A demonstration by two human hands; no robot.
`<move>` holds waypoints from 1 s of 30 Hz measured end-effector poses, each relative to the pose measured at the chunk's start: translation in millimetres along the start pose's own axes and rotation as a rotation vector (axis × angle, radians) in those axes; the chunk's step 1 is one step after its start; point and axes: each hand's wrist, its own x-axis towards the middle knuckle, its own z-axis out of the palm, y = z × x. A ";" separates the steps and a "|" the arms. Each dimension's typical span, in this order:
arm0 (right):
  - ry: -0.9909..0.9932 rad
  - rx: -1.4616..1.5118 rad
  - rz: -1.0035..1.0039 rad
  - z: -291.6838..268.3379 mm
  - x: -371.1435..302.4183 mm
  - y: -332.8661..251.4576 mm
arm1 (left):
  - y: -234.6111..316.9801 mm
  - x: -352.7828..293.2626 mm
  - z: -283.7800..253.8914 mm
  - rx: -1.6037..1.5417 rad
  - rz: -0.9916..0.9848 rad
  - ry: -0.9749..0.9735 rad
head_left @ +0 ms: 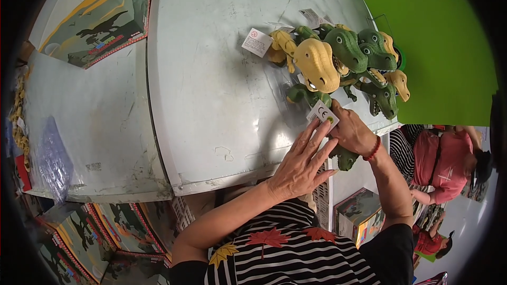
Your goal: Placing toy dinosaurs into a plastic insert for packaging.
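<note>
My right hand (356,133) is closed round a green toy dinosaur (344,159). The toy's head sticks out below that hand, and most of its body is hidden by my hands. A white paper tag (322,115) stands out above the toy. The fingers of my left hand (297,166) are spread and stretched out, with their tips at the tag's lower edge. Just beyond my hands stands a cluster of toy dinosaurs, among them a yellow one (317,66) in front and a green one (346,49). Another white tag (257,42) hangs at the cluster's left side.
The white table (211,100) has a seam on its left. Printed boxes lie at the far left (100,26) and lower left (79,232). A clear plastic bag (53,158) rests at the left. A green panel (433,47) borders the right. Two people in red tops (449,161) are beyond.
</note>
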 end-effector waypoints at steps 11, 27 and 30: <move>-0.127 -0.288 -0.065 -4.8 6.8 0.1 | -1.0 -16.7 -2.0 -0.026 -0.006 0.003; -0.498 -0.011 0.006 -46.3 36.4 -22.3 | -31.6 3.0 -15.7 -0.279 -0.333 0.255; -0.498 -0.066 -0.078 -44.4 37.8 -15.3 | -34.5 3.3 -23.4 -0.016 -0.152 0.162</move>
